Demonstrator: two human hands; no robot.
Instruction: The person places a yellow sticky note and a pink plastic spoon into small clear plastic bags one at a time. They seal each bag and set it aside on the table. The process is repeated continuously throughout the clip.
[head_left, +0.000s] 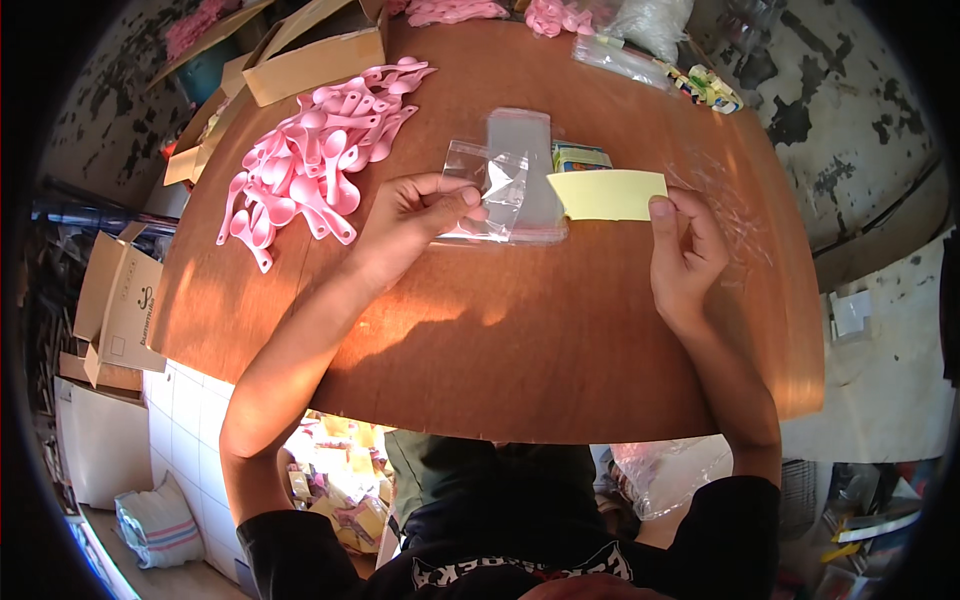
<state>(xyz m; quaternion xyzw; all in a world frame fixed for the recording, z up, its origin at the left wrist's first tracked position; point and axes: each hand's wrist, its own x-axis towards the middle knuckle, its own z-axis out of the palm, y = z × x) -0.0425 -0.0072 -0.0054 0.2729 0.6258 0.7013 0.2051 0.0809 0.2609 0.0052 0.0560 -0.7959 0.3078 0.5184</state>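
Between the thumb and fingers of my left hand [435, 212] is a clear plastic bag [508, 185], held over the middle of the table. Beneath it lies a stack of clear plastic bags [525, 135]. My right hand [688, 250] pinches a pale yellow card [612, 195] by its right end; its left end is close to the bag, and I cannot tell whether they touch. Behind the yellow card sits a small stack of printed cards [580, 157], partly hidden by it. Left of my left hand lies a heap of pink plastic spoons [310, 155].
The brown wooden table [480, 350] has a curved-looking front edge near my body. An open cardboard box [315, 60] stands at the back left. Bundled clear bags [625, 62] and printed packets [705, 88] lie at the back right. Thin plastic strips [735, 215] are scattered at the right.
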